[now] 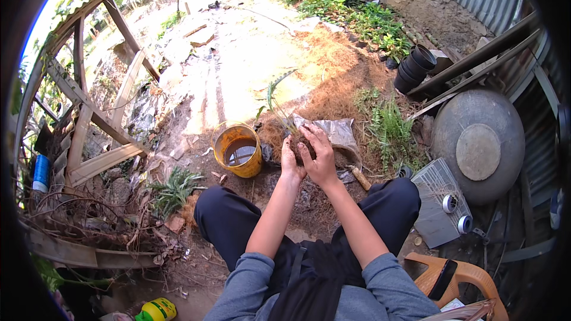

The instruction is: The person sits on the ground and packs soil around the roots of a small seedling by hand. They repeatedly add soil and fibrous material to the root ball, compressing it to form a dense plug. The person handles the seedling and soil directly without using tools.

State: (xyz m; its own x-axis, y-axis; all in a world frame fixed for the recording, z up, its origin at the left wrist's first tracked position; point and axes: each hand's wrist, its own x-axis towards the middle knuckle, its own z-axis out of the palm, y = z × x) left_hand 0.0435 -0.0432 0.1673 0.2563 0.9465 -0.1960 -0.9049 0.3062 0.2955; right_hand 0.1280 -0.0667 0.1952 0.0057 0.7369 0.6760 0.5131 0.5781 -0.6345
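Both of my hands are cupped around a dark clump of soil (303,146) at the base of a plant with long narrow leaves (273,93). My left hand (291,160) presses the clump from the left. On its other side, my right hand (320,157) curves over it with soil-smeared fingers. The stems rise from between the hands and lean away to the upper left. Just beyond and to the right lies a crumpled pale plastic bag (341,136). A yellow bucket (250,170) of murky water stands left of my hands. The roots are hidden by soil and fingers.
Brown coconut fibre (330,84) is heaped ahead. A short wooden stick (360,179) lies near my right knee. Black nested pots (415,69), a fern (392,127) and a large upturned jar (513,142) are rightward. A wooden frame (102,116) stands left; an orange chair (479,278) is lower right.
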